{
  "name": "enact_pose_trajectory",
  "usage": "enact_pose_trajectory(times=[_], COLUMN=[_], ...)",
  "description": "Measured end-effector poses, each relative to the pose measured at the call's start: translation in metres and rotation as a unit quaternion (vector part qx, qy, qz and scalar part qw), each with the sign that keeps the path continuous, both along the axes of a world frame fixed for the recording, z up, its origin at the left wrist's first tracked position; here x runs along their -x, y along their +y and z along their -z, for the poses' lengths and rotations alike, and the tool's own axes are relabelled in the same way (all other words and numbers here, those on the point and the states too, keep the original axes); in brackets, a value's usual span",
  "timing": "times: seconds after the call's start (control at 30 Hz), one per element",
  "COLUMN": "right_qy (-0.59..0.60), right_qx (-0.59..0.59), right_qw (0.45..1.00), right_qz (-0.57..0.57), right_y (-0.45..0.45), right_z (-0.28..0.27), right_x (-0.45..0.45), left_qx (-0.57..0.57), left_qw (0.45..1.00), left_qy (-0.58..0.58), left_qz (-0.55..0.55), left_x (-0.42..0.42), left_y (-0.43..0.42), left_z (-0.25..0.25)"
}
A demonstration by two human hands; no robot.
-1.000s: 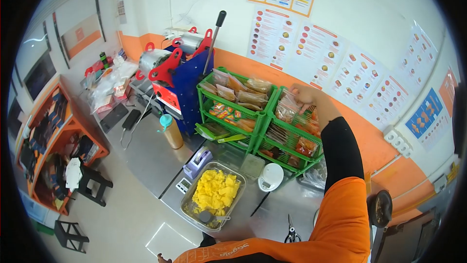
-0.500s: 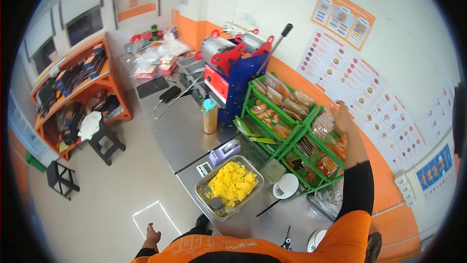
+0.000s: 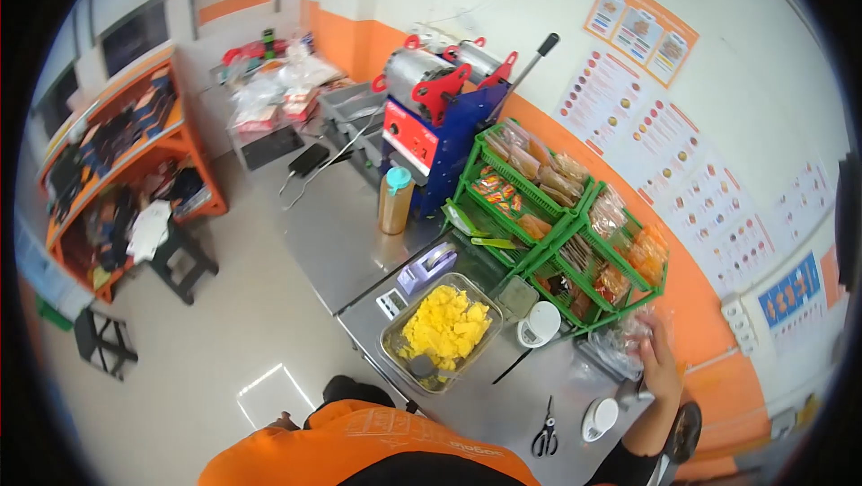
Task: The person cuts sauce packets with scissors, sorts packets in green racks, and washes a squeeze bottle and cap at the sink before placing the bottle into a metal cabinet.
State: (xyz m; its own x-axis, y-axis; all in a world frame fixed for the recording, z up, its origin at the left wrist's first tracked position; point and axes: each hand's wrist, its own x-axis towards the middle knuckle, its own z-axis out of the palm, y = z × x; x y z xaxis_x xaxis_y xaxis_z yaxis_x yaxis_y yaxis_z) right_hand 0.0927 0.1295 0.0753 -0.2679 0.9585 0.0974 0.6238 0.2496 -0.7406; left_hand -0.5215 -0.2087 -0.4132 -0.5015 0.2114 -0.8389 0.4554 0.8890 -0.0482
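Note:
My right hand (image 3: 661,366) is at the right end of the steel table, its fingers closed on a clear plastic bag (image 3: 620,347) in a pile of them. Just left of the bags is a white round kitchen scale (image 3: 539,324). My left hand (image 3: 284,421) hangs low beside my orange shirt, mostly hidden, so its fingers cannot be made out. In front of me a metal tray (image 3: 391,349) holds crumbled yellow food (image 3: 446,328), with a dark round-ended tool (image 3: 422,366) in it. Scissors (image 3: 545,437) and a white round item (image 3: 600,419) lie nearer my body.
Green baskets (image 3: 539,257) with packaged goods stand against the wall. Left of them are a blue machine with red brackets (image 3: 431,127) and a bottle with a turquoise cap (image 3: 395,203). A purple tape dispenser (image 3: 426,269) sits behind the tray. Black stools (image 3: 180,257) stand on the floor.
My right hand has come down from above the green baskets to the plastic bags. My left hand has drawn in against my body and is now mostly hidden. The view has shifted slightly.

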Motion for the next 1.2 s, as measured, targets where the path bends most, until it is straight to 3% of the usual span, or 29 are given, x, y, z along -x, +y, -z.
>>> enact_pose_trajectory(times=[0.13,0.2,0.23,0.27,0.3,0.33,0.37,0.43,0.5,0.67,0.87,0.97,1.0,1.07,1.13,1.2], right_qy=[0.148,0.224,0.283,0.275,0.037,0.055,0.116,0.193,0.225,0.257,0.289,0.320,0.331,0.352,0.371,0.386], right_qx=[0.028,-0.088,-0.006,0.015,-0.074,-0.013,0.068,0.180,0.249,0.289,0.248,0.227,0.222,0.220,0.224,0.236], right_qw=[0.948,0.809,0.811,0.759,0.796,0.756,0.712,0.657,0.639,0.623,0.579,0.531,0.511,0.475,0.441,0.406], right_qz=[0.280,0.536,0.511,0.590,0.600,0.653,0.689,0.706,0.692,0.680,0.721,0.751,0.762,0.776,0.786,0.794], right_y=[-0.138,-0.212,-0.274,-0.346,-0.392,-0.421,-0.433,-0.443,-0.452,-0.515,-0.666,-0.741,-0.763,-0.804,-0.837,-0.860], right_z=[0.068,0.108,0.138,0.218,0.252,0.271,0.289,0.327,0.356,0.381,0.389,0.395,0.399,0.413,0.432,0.446], right_x=[-0.030,0.008,-0.007,-0.035,-0.005,0.036,0.076,0.144,0.192,0.260,0.339,0.391,0.407,0.442,0.472,0.504], left_qx=[0.005,-0.005,-0.040,-0.037,-0.048,-0.029,-0.090,-0.060,-0.058,-0.067,-0.079,-0.107,-0.128,-0.139,-0.231,-0.377], left_qw=[0.986,0.964,0.968,0.926,0.897,0.824,0.704,0.778,0.797,0.757,0.679,0.672,0.710,0.456,0.230,0.239], left_qy=[-0.037,-0.052,-0.007,-0.030,-0.032,-0.058,-0.150,-0.113,-0.108,-0.140,-0.190,-0.209,-0.146,-0.119,-0.233,-0.301], left_qz=[0.165,0.262,0.247,0.374,0.438,0.563,0.689,0.615,0.592,0.634,0.705,0.702,0.677,0.871,0.916,0.843], left_x=[0.113,0.155,0.148,0.145,0.155,0.158,0.186,0.145,0.086,-0.042,-0.135,-0.152,-0.148,-0.134,-0.123,-0.134], left_y=[0.112,0.179,0.207,0.237,0.258,0.279,0.294,0.301,0.298,0.275,0.200,0.142,0.115,0.063,0.031,0.022], left_z=[0.056,0.078,0.025,-0.011,0.002,0.010,0.067,0.059,0.051,0.048,0.069,0.085,0.064,0.048,-0.062,-0.089])
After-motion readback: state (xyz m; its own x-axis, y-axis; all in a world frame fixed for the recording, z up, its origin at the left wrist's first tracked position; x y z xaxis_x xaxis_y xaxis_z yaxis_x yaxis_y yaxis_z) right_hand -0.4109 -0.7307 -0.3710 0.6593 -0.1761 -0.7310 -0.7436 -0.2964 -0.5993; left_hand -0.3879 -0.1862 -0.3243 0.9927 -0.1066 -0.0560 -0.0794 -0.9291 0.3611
